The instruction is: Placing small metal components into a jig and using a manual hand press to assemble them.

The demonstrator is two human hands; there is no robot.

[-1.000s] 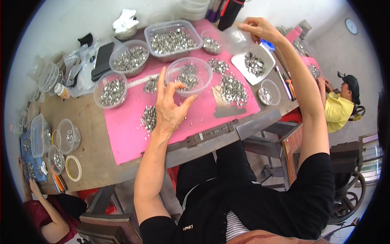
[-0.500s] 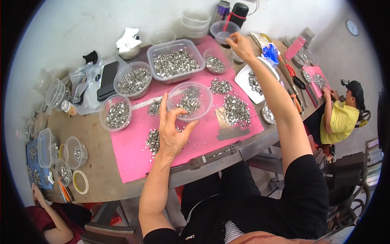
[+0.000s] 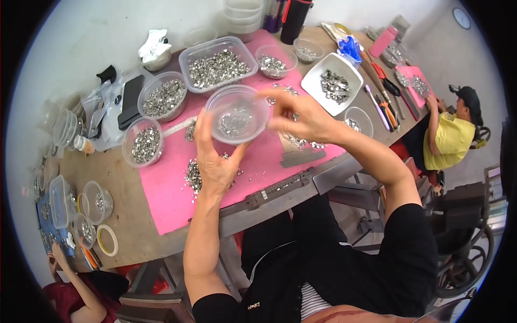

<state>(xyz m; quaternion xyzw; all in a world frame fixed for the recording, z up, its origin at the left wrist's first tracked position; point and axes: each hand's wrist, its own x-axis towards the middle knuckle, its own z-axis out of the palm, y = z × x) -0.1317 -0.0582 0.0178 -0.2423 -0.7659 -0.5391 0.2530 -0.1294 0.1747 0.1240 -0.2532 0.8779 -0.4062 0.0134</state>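
Grasping a clear round tub [image 3: 237, 97] above the pink mat [image 3: 161, 202], the left hand [image 3: 215, 159] has its thumb and fingers spread around the near side. Across from it, the right hand [image 3: 299, 116] is right at the rim, fingers bent and smeared by blur; whether it's pinching the plastic, I cannot tell. That rim looks doubled, so one tub or two nested, hard to say. Down at the near edge of the table [image 3: 121, 188], there's a metal bar [image 3: 280, 188], and on the mat a pile of shiny metal bits [image 3: 193, 177] beside the left wrist, plus a grey strip [image 3: 303, 158] over to the right. Further back now: a small round tub [image 3: 160, 155] of bits at left, a bigger round one [image 3: 175, 114] behind it, then a large rectangular tub [image 3: 215, 89], heaped with more. Right again, a white square dish [image 3: 316, 79] holds darker bits, with orange-handled pliers [image 3: 389, 114] lying beyond it. By the wall, a dark flask [image 3: 295, 24] stands near stacked tubs [image 3: 242, 21]. Off at far right, a co-worker in yellow [image 3: 449, 141] sits with hands at another pink mat [image 3: 413, 71].
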